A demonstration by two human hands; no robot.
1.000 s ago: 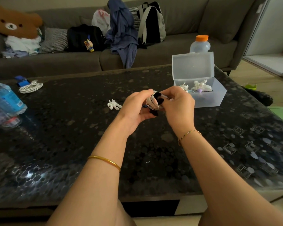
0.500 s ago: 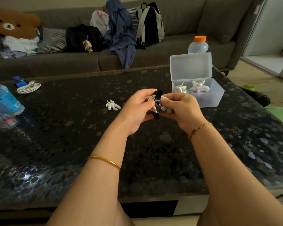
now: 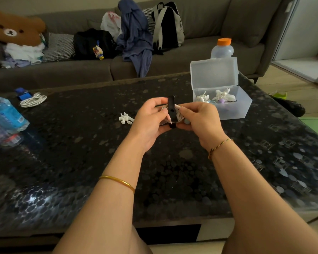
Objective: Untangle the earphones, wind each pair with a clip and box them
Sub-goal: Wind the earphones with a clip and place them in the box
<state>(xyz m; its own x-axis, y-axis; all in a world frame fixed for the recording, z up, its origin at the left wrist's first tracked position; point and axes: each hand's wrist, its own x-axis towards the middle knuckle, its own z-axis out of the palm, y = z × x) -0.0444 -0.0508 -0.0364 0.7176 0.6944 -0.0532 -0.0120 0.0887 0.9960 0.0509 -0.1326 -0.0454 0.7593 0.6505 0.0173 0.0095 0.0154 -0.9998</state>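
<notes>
Nearest, well short of the box (image 3: 233, 110), two bare forearms reached out over the dark speckled counter (image 3: 72, 171). A gold bangle (image 3: 117, 181) sat on the left one and a thin bracelet (image 3: 219, 145) on the right wrist. Just left of the box and nearer than it, both hands met above the counter. The left hand (image 3: 147, 123) had its fingers curled round a white earphone coil (image 3: 180, 117), thumb on top. The right hand (image 3: 200, 120) pinched the coil's other side with curled fingers. A black clip (image 3: 171, 107) stood upright across the coil between the two thumbs, its top end poking above them; whether it was fastened could not be told.

Further left of the box, a white clip (image 3: 125, 118) lay on the counter, apart from the hands. The box, of clear plastic, stood open with its lid (image 3: 214, 73) upright at the back and wound pairs (image 3: 222, 95) inside. Far left of the box lay a coiled cable (image 3: 33, 100) and a blue-labelled bottle (image 3: 6, 114). Behind the box stood an orange-capped bottle (image 3: 222, 48). Beyond that was a grey sofa (image 3: 200, 50) with bags, clothes and a bear cushion (image 3: 13, 28).
</notes>
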